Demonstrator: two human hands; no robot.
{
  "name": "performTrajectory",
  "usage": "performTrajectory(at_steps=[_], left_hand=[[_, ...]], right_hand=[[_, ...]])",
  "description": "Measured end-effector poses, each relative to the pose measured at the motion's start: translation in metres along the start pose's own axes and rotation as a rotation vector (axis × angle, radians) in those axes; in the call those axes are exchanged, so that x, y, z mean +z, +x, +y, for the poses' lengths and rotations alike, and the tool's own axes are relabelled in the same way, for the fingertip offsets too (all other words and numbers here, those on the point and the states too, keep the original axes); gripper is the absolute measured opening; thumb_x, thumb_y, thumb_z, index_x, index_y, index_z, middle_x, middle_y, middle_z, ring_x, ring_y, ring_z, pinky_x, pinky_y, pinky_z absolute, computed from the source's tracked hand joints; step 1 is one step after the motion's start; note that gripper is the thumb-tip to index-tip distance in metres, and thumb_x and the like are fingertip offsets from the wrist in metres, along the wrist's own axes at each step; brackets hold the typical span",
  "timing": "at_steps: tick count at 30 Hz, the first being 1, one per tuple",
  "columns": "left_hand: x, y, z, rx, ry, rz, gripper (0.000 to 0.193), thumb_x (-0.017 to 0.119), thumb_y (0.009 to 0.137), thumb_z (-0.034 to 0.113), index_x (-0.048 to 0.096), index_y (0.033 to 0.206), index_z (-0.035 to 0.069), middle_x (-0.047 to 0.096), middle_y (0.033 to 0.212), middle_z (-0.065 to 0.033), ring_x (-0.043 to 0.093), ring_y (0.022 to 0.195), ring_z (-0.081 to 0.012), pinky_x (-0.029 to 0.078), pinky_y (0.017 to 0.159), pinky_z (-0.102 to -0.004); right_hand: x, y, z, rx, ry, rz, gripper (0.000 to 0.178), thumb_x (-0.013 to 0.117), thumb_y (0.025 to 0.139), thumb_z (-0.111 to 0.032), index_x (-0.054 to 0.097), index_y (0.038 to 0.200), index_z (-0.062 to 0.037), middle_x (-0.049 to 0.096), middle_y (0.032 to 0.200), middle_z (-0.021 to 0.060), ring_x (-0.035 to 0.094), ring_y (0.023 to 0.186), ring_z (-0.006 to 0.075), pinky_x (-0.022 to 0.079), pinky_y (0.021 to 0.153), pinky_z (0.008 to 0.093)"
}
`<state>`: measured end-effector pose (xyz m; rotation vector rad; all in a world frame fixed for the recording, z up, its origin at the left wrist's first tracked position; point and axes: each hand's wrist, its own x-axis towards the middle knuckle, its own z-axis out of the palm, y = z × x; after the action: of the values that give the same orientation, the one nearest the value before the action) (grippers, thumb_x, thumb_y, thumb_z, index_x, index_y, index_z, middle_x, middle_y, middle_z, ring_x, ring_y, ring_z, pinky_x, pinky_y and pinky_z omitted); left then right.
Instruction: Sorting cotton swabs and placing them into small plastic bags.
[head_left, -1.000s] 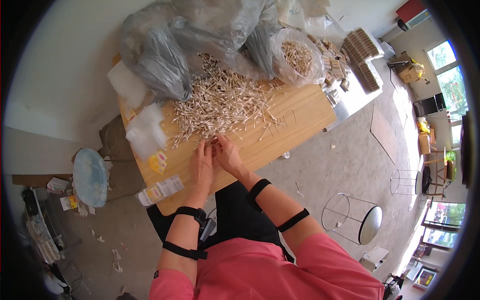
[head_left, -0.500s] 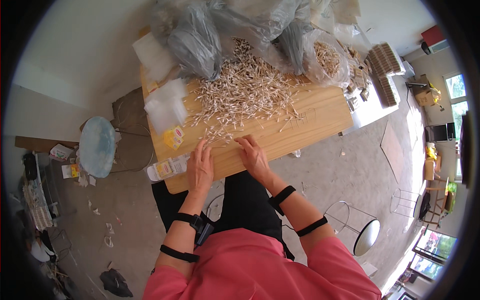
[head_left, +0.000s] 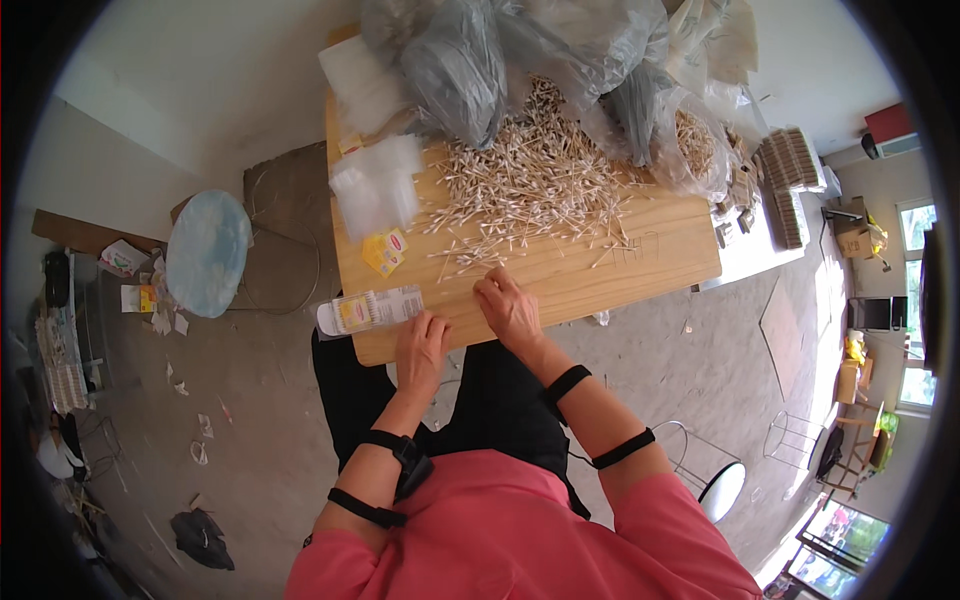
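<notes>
Kept left hand (head_left: 423, 345) beside swab packet (head_left: 352, 312), right hand (head_left: 510, 308) near heaped cotton swabs (head_left: 535, 180) on worktop (head_left: 610, 284), likely for easy reach; could not tell either grip's closure.

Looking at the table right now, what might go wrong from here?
The swab packet pokes past the left edge of the wooden table, and the left hand is close to its right end, so a bump might tip it off.

The cotton swabs lie loose and spread toward the right hand; a careless sweep could scatter some.

The grey plastic bags crowd the pile's far side and might slump onto it.
</notes>
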<state>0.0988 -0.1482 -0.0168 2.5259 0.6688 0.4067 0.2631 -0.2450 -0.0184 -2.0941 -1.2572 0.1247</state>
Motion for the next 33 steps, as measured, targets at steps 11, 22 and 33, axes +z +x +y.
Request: performTrajectory(at_steps=[11, 22, 33], left_hand=[[0.012, 0.03, -0.01, 0.016, -0.127, 0.002, 0.045, 0.066, 0.086, 0.001, 0.053, 0.129, 0.004, 0.054, 0.117, -0.0148, 0.06, 0.101, -0.0374, 0.053, 0.078, -0.0439], [-0.004, 0.01, 0.004, 0.059, -0.076, 0.066, 0.042, 0.073, 0.079, 0.002, 0.06, 0.119, 0.008, 0.053, 0.114, -0.0102, 0.055, 0.103, -0.0323, 0.044, 0.091, -0.0447], [0.004, 0.009, 0.0, 0.096, -0.01, 0.155, 0.014, 0.071, 0.083, 0.009, 0.062, 0.094, 0.009, 0.057, 0.1, -0.005, 0.053, 0.1, -0.029, 0.039, 0.09, -0.0447]], right_hand=[[0.008, -0.003, 0.003, 0.069, 0.041, -0.103, 0.008, 0.061, 0.092, -0.014, 0.062, 0.098, -0.0088, 0.06, 0.101, 0.0098, 0.066, 0.085, 0.0357, 0.054, 0.069, 0.0448], [0.009, -0.015, -0.017, 0.159, 0.133, -0.113, 0.009, 0.064, 0.09, -0.015, 0.063, 0.092, -0.0062, 0.061, 0.096, 0.0101, 0.064, 0.082, 0.036, 0.053, 0.069, 0.046], [0.0, 0.031, 0.014, 0.091, 0.023, -0.046, 0.01, 0.063, 0.091, -0.016, 0.064, 0.098, -0.0087, 0.06, 0.1, 0.0113, 0.064, 0.088, 0.0349, 0.052, 0.071, 0.0451]])
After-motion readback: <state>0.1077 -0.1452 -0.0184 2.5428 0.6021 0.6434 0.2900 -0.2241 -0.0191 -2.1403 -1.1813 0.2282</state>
